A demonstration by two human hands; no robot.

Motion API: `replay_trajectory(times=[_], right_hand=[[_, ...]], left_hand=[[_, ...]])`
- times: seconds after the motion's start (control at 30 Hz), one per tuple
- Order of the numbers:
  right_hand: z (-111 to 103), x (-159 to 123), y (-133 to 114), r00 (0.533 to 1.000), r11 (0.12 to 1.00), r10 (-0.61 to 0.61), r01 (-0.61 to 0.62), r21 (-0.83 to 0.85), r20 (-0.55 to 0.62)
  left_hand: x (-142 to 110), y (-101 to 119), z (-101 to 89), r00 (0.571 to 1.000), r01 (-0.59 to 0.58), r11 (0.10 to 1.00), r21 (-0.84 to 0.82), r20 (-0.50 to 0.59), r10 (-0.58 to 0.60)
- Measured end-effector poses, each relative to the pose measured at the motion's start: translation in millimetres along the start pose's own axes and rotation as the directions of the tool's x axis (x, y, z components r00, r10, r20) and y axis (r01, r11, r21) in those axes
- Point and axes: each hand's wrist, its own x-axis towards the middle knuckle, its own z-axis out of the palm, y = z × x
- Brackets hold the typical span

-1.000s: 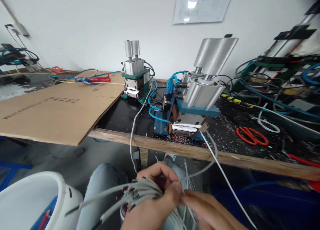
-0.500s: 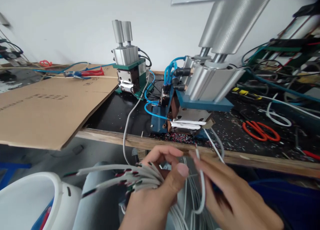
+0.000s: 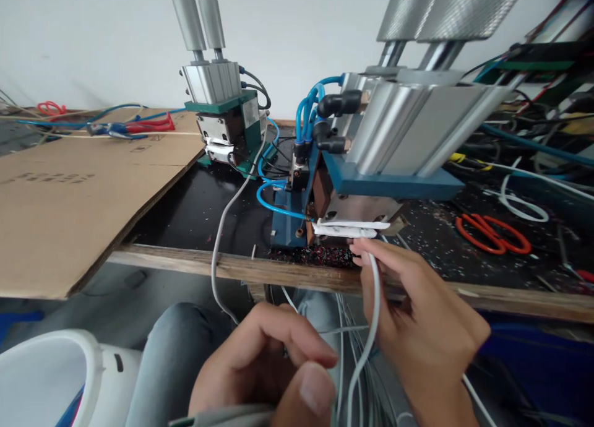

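Observation:
My right hand [image 3: 417, 309] pinches a grey cable [image 3: 374, 309] near its end, at the front of the near pneumatic wire-stripping machine [image 3: 403, 130]. Its fingertips are just below the machine's white-taped jaws [image 3: 348, 230], and the cable's tip is hidden. The cable bends down from the fingers toward my lap. Lower and to the left, my left hand [image 3: 260, 359] is curled round a bundle of grey cables [image 3: 232, 417], mostly cut off by the bottom of the picture.
Scraps of coloured insulation [image 3: 325, 255] lie beneath the jaws. A second machine [image 3: 218, 105] stands farther back on the left, beside a cardboard sheet [image 3: 93, 210] with pliers [image 3: 134, 127]. Orange-handled scissors [image 3: 494, 234] lie at right. A white bucket [image 3: 88, 359] stands lower left.
My right hand has moved forward and up with the cable, from beside my left hand to the machine's jaws. My left hand and its bundle have dropped lower in view.

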Motion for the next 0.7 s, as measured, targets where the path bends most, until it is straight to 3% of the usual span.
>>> replay_trajectory(times=[0.23,0.57,0.7], right_hand=[[0.5,5.1,-0.8,1.0,0.999,-0.001,0.003,-0.041,0.029],[-3.3,6.6,-1.9,0.998,0.998,-0.023,0.026,-0.063,0.05],[-3.7,5.4,-0.8,0.999,0.999,-0.02,0.021,-0.045,0.036]], left_hand=[[-3.2,5.0,6.2,1.0,-0.009,0.999,-0.035,-0.025,0.008],[-8.2,7.0,-3.9,0.996,-0.043,0.999,0.032,0.079,0.04],[-3.7,7.4,-5.2,0.999,-0.022,0.999,0.031,0.03,0.021]])
